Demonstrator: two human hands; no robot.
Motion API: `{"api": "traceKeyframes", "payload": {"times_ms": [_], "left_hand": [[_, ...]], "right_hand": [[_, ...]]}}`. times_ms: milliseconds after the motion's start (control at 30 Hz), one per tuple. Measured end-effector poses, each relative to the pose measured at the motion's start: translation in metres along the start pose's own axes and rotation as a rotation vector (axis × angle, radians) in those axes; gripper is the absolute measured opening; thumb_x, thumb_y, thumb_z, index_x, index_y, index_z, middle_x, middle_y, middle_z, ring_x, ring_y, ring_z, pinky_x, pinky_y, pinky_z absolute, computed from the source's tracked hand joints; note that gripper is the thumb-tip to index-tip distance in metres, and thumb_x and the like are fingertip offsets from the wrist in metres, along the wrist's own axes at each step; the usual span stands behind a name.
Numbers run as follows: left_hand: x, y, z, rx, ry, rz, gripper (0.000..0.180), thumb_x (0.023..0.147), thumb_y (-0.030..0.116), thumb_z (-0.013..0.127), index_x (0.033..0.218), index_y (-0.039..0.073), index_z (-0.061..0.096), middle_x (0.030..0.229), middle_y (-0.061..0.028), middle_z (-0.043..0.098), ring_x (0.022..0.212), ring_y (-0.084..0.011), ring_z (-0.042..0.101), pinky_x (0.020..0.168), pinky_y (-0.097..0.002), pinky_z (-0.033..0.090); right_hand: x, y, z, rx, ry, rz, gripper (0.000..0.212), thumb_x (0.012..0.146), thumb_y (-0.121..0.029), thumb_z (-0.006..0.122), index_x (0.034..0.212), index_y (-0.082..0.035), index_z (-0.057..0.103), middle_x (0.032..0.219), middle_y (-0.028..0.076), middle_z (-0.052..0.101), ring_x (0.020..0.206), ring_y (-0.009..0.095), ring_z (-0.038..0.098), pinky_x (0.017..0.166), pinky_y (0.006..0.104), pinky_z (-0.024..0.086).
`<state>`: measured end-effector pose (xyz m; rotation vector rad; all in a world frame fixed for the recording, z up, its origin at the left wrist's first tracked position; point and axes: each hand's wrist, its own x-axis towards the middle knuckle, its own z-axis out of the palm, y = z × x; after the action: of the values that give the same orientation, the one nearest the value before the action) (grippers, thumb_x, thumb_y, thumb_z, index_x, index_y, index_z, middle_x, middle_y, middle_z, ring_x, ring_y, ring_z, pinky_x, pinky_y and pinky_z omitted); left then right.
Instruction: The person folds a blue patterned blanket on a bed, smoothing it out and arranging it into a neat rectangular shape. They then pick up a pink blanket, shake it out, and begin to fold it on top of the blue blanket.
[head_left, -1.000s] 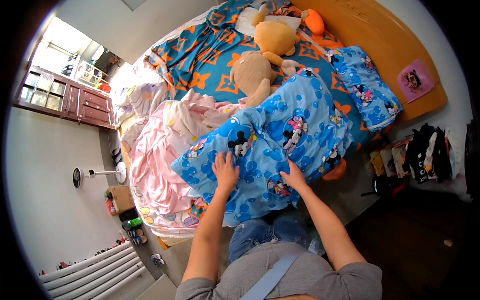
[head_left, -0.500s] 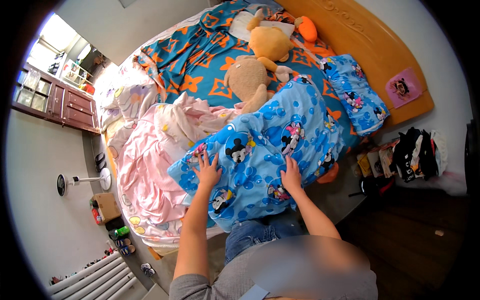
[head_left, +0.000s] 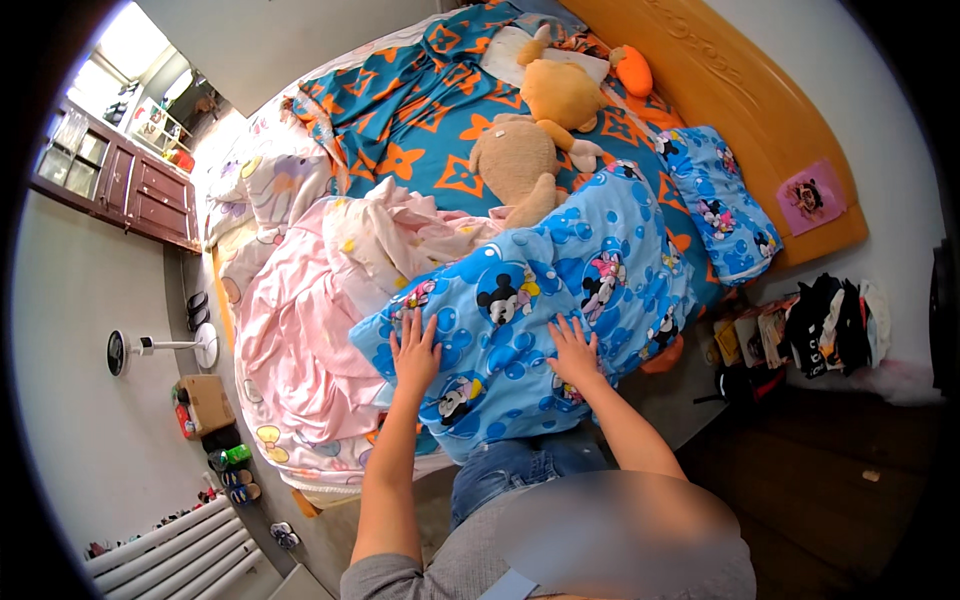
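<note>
Under left hand [head_left: 416, 361] and right hand [head_left: 576, 358], fingers apart, the broad blue bubble-print fabric cover [head_left: 495, 365] seems soft, light; best gripped beyond the fingertips.

I'm in a home bedroom, with a bed [head_left: 425, 182], its headboard [head_left: 740, 110] and soft toys [head_left: 515, 158] beyond my right hand [head_left: 575, 357].

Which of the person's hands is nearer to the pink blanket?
Left. The left hand lies on the blue quilt, just right of the pink blanket; the right hand lies farther right on it.
</note>
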<state>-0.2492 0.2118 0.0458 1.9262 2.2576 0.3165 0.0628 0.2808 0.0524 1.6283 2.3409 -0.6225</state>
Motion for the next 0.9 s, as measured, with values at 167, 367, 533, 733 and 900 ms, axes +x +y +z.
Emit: {"api": "traceKeyframes", "payload": {"times_ms": [167,367,533,733,900], "left_hand": [[-0.029,0.002,-0.003,0.017,-0.088,-0.115,0.07,0.077,0.026,0.066,0.14,0.022,0.037,0.151,-0.009,0.022,0.139,-0.0299,0.019,0.107,-0.0573,0.016],[-0.018,0.066,0.001,-0.133,-0.058,0.032,0.077,0.074,0.026,0.07,0.141,0.022,0.034,0.151,-0.0106,0.02,0.139,-0.0335,0.017,0.105,-0.0604,0.018],[-0.003,0.123,0.019,-0.15,-0.222,0.194,0.08,0.072,0.026,0.073,0.141,0.03,0.032,0.151,-0.0094,0.018,0.138,-0.0385,0.015,0.098,-0.0671,0.024],[0.013,0.137,0.041,-0.239,-0.403,-0.001,0.079,0.073,0.029,0.072,0.141,0.035,0.032,0.153,-0.0096,0.009,0.137,-0.0458,0.008,0.09,-0.0732,0.029],[0.033,0.164,0.055,-0.181,-0.486,-0.194,0.071,0.079,0.047,0.063,0.141,0.034,0.032,0.153,-0.0137,0.007,0.137,-0.0467,0.005,0.094,-0.0751,0.019]], "right_hand": [[-0.019,-0.017,0.004,-0.062,0.103,-0.081,0.077,0.078,-0.027,0.07,0.143,-0.023,0.029,0.152,0.005,0.014,0.14,0.03,0.013,0.105,0.0614,0.019],[-0.043,-0.024,0.009,-0.125,0.035,-0.163,0.076,0.079,-0.02,0.068,0.143,-0.027,0.029,0.153,0.004,0.012,0.14,0.029,0.012,0.104,0.0616,0.02],[-0.045,-0.001,0.006,-0.134,-0.042,-0.111,0.074,0.08,-0.018,0.066,0.143,-0.027,0.029,0.153,0.003,0.014,0.14,0.028,0.013,0.105,0.0632,0.02],[-0.038,0.048,0.006,-0.149,-0.048,-0.044,0.075,0.083,-0.02,0.063,0.145,-0.027,0.022,0.153,0.002,0.014,0.139,0.029,0.017,0.103,0.062,0.023],[-0.025,0.104,0.001,0.005,-0.14,-0.089,0.079,0.083,-0.024,0.064,0.146,-0.029,0.017,0.152,0.004,0.016,0.137,0.032,0.023,0.1,0.0617,0.029]]}}
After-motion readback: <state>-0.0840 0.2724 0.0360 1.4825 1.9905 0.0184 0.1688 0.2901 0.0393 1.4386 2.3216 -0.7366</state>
